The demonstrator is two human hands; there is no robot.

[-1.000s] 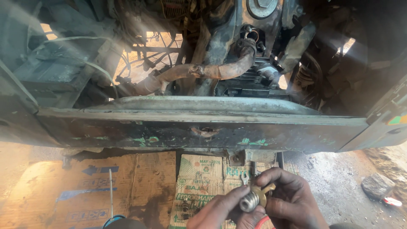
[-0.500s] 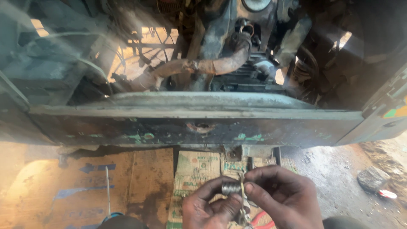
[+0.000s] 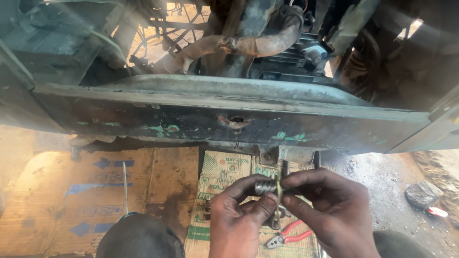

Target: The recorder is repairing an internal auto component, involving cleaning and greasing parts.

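Observation:
My left hand (image 3: 239, 217) and my right hand (image 3: 330, 210) meet low in the view, both pinching a small grey metal cylinder with ridges (image 3: 264, 186). The left fingers hold its left end; the right fingers grip its right end, where a thin metal pin or strip (image 3: 278, 200) hangs down. Above them runs a dirty dark metal frame rail (image 3: 229, 119) with a hole in its middle. Behind it sit a rusty pipe (image 3: 248, 45) and engine parts.
Flattened cardboard (image 3: 95, 191) and a printed sack (image 3: 220, 177) cover the ground. Red-handled pliers (image 3: 289, 236) lie under my hands. A thin rod (image 3: 125, 186) lies at left, a stone (image 3: 423, 193) at right. My knees (image 3: 138, 236) are at the bottom edge.
Both hands rose slightly and came together on the metal cylinder, now held level between them. The view has shifted downward a little.

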